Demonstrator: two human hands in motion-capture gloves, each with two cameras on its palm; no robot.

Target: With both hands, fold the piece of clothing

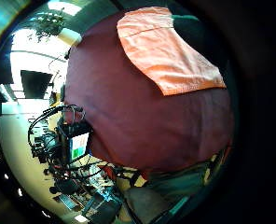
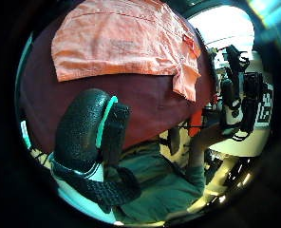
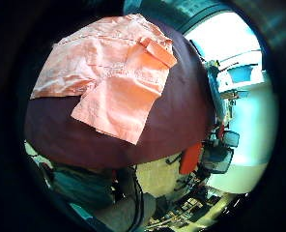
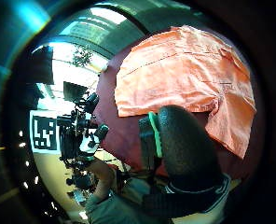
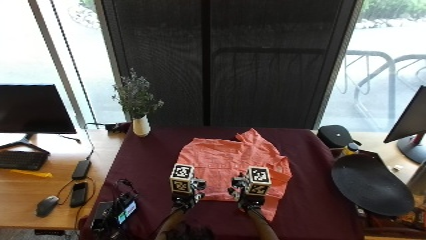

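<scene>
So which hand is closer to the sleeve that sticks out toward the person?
The right hand. That sleeve of the orange shirt hangs out past the hem right beside it, while the left hand is over the plain hem edge, further from it.

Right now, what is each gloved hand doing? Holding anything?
Left hand: above the near edge of the salmon-orange cloth shirt, holding nothing; fingers cannot be told.
Right hand: the same, cannot be told.

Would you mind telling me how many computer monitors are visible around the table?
2. One black monitor stands on the wooden desk at the table's left; another monitor is cut off at the right edge. Others may be out of view.
</scene>
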